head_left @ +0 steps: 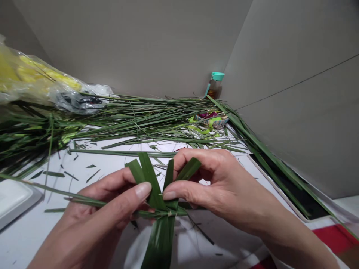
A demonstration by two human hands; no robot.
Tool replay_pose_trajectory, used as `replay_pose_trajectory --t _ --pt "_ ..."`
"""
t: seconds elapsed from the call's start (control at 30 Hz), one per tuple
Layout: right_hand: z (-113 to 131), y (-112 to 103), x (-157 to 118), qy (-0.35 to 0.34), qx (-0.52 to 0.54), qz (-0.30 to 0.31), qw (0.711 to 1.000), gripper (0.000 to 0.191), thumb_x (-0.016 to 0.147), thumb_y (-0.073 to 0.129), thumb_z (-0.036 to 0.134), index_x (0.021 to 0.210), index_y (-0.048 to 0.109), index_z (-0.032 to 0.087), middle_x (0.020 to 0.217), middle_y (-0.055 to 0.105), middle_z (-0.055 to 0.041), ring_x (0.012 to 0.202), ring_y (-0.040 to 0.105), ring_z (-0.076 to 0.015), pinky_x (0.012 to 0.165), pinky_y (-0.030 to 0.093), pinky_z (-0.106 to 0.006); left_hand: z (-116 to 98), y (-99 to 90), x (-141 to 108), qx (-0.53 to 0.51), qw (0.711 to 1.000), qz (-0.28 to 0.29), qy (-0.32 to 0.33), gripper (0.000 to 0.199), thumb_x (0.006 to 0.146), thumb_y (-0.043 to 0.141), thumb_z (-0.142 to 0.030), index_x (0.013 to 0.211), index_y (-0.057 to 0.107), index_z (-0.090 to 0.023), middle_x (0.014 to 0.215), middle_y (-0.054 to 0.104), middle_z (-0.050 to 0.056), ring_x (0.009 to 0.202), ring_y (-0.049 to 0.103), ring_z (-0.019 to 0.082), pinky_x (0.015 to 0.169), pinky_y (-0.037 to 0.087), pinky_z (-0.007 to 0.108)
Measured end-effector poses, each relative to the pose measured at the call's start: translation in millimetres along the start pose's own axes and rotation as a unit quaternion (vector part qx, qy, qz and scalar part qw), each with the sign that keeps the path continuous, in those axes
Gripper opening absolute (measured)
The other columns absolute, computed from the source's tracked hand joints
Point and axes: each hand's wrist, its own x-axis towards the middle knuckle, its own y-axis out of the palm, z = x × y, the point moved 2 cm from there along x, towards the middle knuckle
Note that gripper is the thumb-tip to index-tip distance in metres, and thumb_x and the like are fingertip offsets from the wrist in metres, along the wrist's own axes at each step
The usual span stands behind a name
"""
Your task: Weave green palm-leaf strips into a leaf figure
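Observation:
Green leaf strips [153, 183], folded and crossed into a small knotted piece, are held up between both hands just above the white tabletop. My left hand [109, 205] pinches the strips on the left side, thumb on top, and a long thin stem runs back across its fingers. On the right, my right hand [207, 179] grips the shorter strips with thumb and bent forefinger. Short ends fan upward between the thumbs, while a wide leaf tail [159, 243] hangs below the knot. The fingertips behind the leaves are partly hidden.
Long green leaves [146, 116] lie heaped along the back, below a plastic bag with yellow contents [50, 74]. A teal-lidded bottle [215, 84] and a small basket [213, 119] stand there. A dark-screened tablet [297, 194] lies right, a white box [17, 201] left.

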Motion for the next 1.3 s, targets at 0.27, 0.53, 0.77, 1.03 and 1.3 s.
replay_pose_trajectory --t 0.27,0.53,0.77,1.03,1.3 --pt "-1 4 2 -0.024 0.001 0.006 1.0 0.018 0.083 0.079 0.02 0.072 0.065 0.019 0.067 0.06 0.0074 0.061 0.051 -0.0071 0.055 0.04 -0.017 10 -7.4 -5 0.003 1.0 0.005 -0.009 0.02 0.066 0.089 -0.036 0.083 0.08 -0.031 0.062 0.068 -0.001 0.059 0.062 0.019 0.054 0.057 0.025" --pt "-2 6 2 -0.026 0.021 0.005 0.999 0.018 0.086 0.077 0.023 0.073 0.064 0.018 0.069 0.06 0.0064 0.062 0.051 -0.0072 0.054 0.039 -0.017 12 -8.3 -4 -0.047 0.998 0.038 -0.025 0.021 0.069 0.088 -0.03 0.089 0.082 -0.031 0.061 0.069 -0.003 0.059 0.062 0.015 0.056 0.055 0.019" --pt "3 0 -1 0.003 0.024 0.043 0.999 0.01 0.085 0.073 0.015 0.09 0.065 0.02 0.083 0.066 0.0035 0.076 0.061 -0.0121 0.067 0.047 -0.022 7 -6.1 -2 -0.026 1.0 0.003 -0.007 0.033 0.065 0.09 -0.023 0.095 0.082 -0.034 0.077 0.079 -0.004 0.065 0.067 0.015 0.062 0.058 0.019" --pt "0 -1 -2 -0.025 0.059 0.032 0.997 0.043 0.083 0.078 0.013 0.119 0.057 0.026 0.1 0.063 0.0057 0.084 0.061 -0.0094 0.075 0.051 -0.02 8 -5.7 -5 -0.024 0.999 -0.006 -0.037 0.044 0.063 0.092 -0.029 0.105 0.08 -0.033 0.098 0.084 0.003 0.082 0.077 0.027 0.07 0.065 0.032" --pt "-1 7 -6 -0.04 -0.024 -0.012 0.999 0.051 0.087 0.075 0.015 0.13 0.051 0.029 0.11 0.066 0.0039 0.082 0.064 -0.0099 0.077 0.051 -0.023 5 -12.5 -1 0.034 0.998 -0.042 0.02 0.031 0.055 0.094 -0.019 0.078 0.078 -0.032 0.071 0.078 -0.01 0.047 0.063 0.009 0.048 0.053 0.014"
